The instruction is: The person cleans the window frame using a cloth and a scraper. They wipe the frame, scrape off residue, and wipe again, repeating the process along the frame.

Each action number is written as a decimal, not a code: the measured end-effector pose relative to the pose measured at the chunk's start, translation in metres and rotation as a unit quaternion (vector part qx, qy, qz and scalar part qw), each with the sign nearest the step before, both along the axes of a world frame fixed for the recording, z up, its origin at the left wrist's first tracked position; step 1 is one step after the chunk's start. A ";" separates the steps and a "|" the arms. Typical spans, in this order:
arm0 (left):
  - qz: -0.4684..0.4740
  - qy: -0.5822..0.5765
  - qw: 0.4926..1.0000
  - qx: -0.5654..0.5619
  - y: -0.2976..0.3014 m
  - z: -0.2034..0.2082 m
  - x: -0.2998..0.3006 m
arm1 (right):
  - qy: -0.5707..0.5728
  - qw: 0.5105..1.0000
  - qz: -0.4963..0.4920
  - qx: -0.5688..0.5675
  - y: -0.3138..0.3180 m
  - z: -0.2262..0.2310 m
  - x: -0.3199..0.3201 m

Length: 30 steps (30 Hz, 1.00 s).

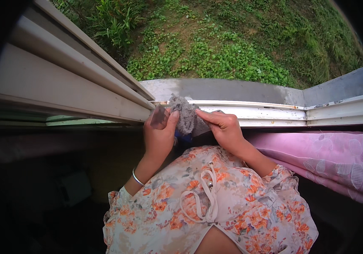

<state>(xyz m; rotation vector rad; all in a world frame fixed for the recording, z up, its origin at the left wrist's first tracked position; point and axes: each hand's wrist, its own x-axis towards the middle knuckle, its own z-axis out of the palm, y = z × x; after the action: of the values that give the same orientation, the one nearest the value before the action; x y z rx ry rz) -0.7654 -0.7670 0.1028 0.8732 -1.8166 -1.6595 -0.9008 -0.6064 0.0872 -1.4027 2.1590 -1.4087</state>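
A crumpled, fuzzy grey cloth (184, 115) is bunched up between my two hands, just above the near edge of the window sill. My left hand (158, 133) grips its left side, thumb pressed against it. A small dark flat piece (159, 117) also shows at the left fingers; I cannot make out what it is. From the other side, my right hand (226, 129) pinches the cloth between thumb and index finger, the remaining fingers curled. More dark grey material hangs under the right fingers, partly hidden. Something blue (184, 138) shows below the cloth.
White window tracks (257, 112) run along the sill, with a wet-looking grey ledge (236, 91) beyond. Sliding window frames (71, 80) stand at the left. A pink curtain (325, 156) hangs at the right. Outside lies a green, weedy slope (232, 51).
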 end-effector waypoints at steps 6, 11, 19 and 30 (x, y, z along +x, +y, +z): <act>-0.081 0.051 0.991 -0.090 -0.018 0.078 -0.091 | -0.264 0.956 -0.072 -0.105 -0.003 0.047 -0.052; -0.202 0.113 0.962 -0.142 -0.030 0.153 -0.161 | -0.161 0.933 -0.141 -0.289 -0.024 0.077 -0.110; -0.169 -0.106 0.976 -0.092 -0.057 0.080 -0.212 | -0.220 0.963 -0.146 -0.058 -0.011 -0.007 -0.154; -0.114 0.083 0.990 0.002 -0.045 0.103 -0.197 | 0.053 0.969 -0.187 0.153 0.037 -0.015 -0.159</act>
<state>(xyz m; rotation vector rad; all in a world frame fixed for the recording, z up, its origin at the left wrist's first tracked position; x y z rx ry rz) -0.9622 -0.8122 0.2061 0.5262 -1.8525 -1.8160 -1.0602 -0.5694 0.0723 -1.0176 2.6789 -1.0525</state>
